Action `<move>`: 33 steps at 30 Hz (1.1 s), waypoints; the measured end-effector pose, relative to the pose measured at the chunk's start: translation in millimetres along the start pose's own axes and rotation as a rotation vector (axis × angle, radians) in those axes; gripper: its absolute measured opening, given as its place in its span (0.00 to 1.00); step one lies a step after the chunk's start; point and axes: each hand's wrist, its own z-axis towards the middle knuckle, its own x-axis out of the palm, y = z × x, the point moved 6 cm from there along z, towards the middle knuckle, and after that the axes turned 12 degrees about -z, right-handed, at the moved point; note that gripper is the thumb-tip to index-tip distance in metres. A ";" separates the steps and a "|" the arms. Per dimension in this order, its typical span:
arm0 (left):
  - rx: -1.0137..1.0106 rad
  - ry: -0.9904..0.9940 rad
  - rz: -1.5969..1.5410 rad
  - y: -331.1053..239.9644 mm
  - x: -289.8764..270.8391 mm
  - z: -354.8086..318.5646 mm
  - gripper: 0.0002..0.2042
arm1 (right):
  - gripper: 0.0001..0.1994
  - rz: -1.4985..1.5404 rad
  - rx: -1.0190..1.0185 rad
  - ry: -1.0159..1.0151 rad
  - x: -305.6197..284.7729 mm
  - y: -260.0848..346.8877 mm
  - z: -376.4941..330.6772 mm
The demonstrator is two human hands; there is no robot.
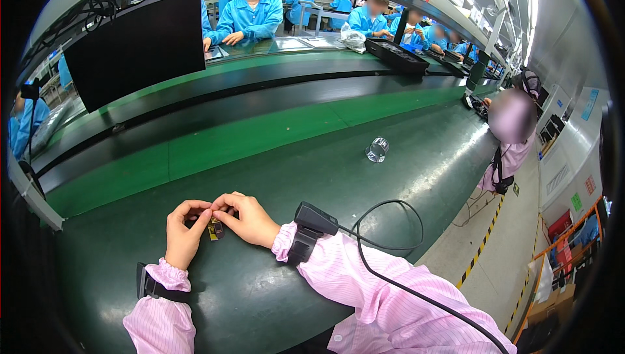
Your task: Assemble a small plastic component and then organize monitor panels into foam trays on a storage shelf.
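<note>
Over the dark green bench top [286,178], my left hand [183,231] and my right hand [249,218] meet fingertip to fingertip. Thumb and index finger of each are pinched together on a small flat yellow-and-dark piece [215,229]. Its lower part shows below the fingertips; its upper edge is hidden by them, and its exact kind is too small to make out. A black device with a cable [316,218] is strapped on my right wrist, and a dark strap [161,287] circles the left one.
A clear round cup [377,149] stands farther right on the bench. At the upper left hangs a black screen [137,48]. Beyond the conveyor strip lie a black tray [397,56] and a plastic bag [352,40]. Blue-clad people work opposite; a pink-clad person [514,116] sits at right.
</note>
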 end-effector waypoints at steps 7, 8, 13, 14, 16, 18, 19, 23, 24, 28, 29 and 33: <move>-0.017 -0.007 0.005 -0.4 -0.4 0.0 0.07 | 0.06 0.020 0.002 -0.017 -2.5 4.8 -0.6; -0.016 -0.008 0.005 -0.7 -0.6 -0.4 0.07 | 0.06 0.020 0.001 -0.017 -2.0 4.9 -1.0; -0.020 -0.008 -0.013 0.9 -0.7 -0.5 0.06 | 0.07 -0.053 -0.113 -0.121 -7.9 8.5 -1.7; -0.020 -0.008 -0.012 1.0 -0.8 -0.4 0.06 | 0.07 -0.052 -0.114 -0.121 -7.7 8.9 -1.6; -0.045 -0.021 -0.079 2.5 -0.9 -0.5 0.06 | 0.07 0.090 0.005 -0.040 -3.1 2.5 -0.9; -0.051 -0.018 -0.081 -2.4 1.7 -0.9 0.06 | 0.07 0.145 0.038 -0.024 -2.9 3.2 -0.9; -0.058 -0.014 -0.083 -4.2 3.1 -1.4 0.07 | 0.07 0.199 0.073 -0.009 -2.0 2.1 -1.1; -0.093 0.000 -0.130 -3.7 5.4 -2.5 0.08 | 0.06 0.192 0.088 -0.031 -3.0 1.0 -1.1; -0.091 0.001 -0.123 -2.6 4.7 -2.1 0.08 | 0.07 0.193 0.091 -0.019 -1.7 -0.9 -0.8; -0.048 -0.006 -0.086 0.8 1.2 -0.9 0.07 | 0.10 0.186 0.143 0.027 0.7 -5.1 -0.4; -0.048 -0.007 -0.085 0.3 0.6 -1.4 0.07 | 0.10 0.188 0.143 0.028 1.7 -5.6 -0.4; -0.040 -0.022 -0.067 1.7 0.2 -2.0 0.05 | 0.10 0.158 0.133 0.032 1.6 -6.1 -1.4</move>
